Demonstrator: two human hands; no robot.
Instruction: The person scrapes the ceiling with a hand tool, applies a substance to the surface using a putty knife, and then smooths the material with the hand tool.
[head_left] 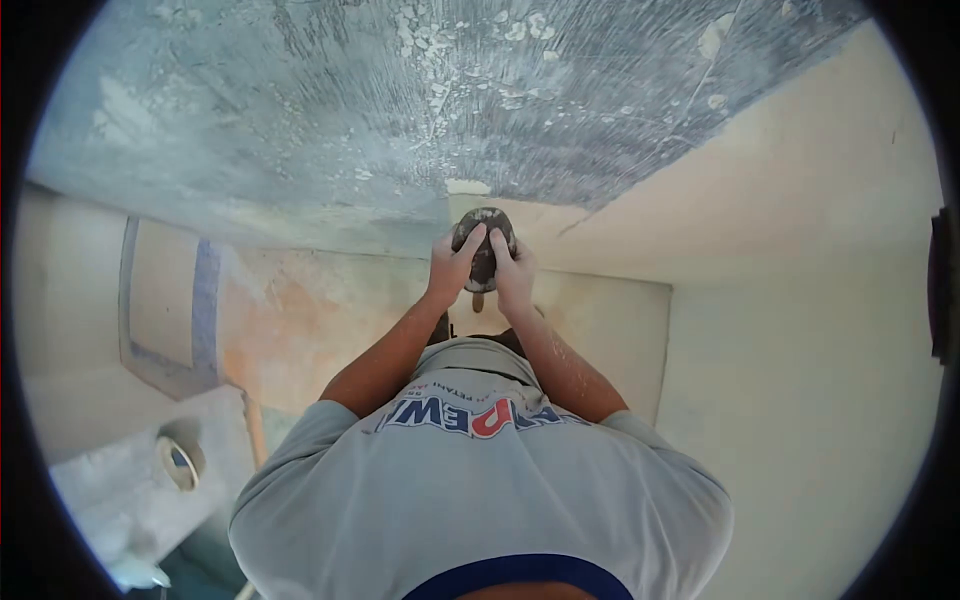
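Observation:
A dark oval pad [484,252], smeared with white dust, is held out in front of my body at about the middle of the view. My left hand [450,268] grips its left side, with the thumb laid over the face of the pad. On the opposite side my right hand [515,272] holds it in the same way, both thumbs close together on the dark surface. White dust coats my hands and right forearm. Just beyond the pad is the lower part of a blue-grey wall [380,130] with pale patches and scratches.
A plain pale wall [790,370] runs along the right. The floor [300,310] has orange stains. To the left are a blue-edged opening [205,310] and a whitish surface [110,455] bearing a pale ring-shaped thing [178,463].

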